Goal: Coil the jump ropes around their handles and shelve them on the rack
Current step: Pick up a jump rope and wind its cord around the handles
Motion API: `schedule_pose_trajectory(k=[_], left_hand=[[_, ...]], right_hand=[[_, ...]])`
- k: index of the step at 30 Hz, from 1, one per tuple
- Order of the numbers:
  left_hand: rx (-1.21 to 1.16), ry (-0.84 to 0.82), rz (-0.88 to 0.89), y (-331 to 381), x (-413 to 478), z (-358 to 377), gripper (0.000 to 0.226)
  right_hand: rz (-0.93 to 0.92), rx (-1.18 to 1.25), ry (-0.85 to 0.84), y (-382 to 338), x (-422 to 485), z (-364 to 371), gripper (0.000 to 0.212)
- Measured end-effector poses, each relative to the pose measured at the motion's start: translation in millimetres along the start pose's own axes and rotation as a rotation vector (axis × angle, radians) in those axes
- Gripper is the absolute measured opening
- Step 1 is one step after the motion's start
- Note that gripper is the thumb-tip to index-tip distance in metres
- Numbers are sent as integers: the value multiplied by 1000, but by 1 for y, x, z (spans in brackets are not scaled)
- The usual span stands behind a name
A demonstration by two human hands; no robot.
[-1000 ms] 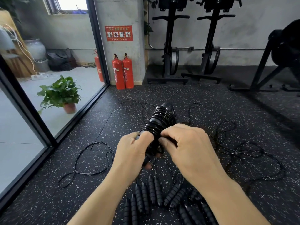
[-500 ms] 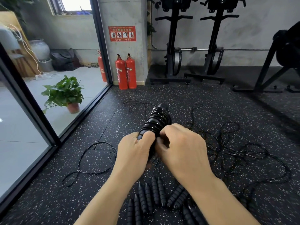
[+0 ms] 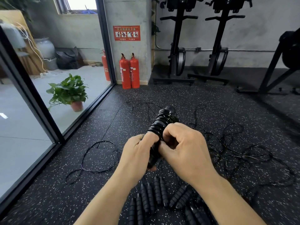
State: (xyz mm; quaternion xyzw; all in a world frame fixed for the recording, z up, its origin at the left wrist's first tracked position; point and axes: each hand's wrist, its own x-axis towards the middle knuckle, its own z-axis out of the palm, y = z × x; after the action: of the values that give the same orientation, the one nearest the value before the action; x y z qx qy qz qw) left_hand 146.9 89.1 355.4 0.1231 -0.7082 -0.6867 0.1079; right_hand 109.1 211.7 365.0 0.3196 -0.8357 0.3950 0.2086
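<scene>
Head view: bundle is up off the floor, held between both hands, over the row of spare handles at the floor's near edge. Left hand is clenched round its lower end. Right hand has its fingers curled on the turns just above, pinching rope by the look of it. Long axis runs from the grip up and away from me, tipped slightly right, with the wound end clear of both hands. Turns look tight, glossy black, even. My guess: tail tuck next, and the right hand is placed for it. Loose ropes lie tangled toward the right. No rack in view.
</scene>
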Motion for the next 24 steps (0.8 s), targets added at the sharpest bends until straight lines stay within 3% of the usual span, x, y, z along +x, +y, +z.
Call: schedule_pose_trajectory(k=[4, 10, 15, 24], left_hand=[[-5, 33, 52, -1, 1, 3, 53], [-15, 31, 39, 0, 2, 4, 53], [9, 31, 17, 1, 1, 7, 27], [-24, 19, 41, 1, 2, 16, 30]], right_hand=[[-81, -182, 82, -5, -4, 2, 25], [-88, -194, 78, -9, -5, 2, 25], [121, 18, 23, -6, -3, 1, 22], [259, 7, 5, -12, 0, -9, 20]])
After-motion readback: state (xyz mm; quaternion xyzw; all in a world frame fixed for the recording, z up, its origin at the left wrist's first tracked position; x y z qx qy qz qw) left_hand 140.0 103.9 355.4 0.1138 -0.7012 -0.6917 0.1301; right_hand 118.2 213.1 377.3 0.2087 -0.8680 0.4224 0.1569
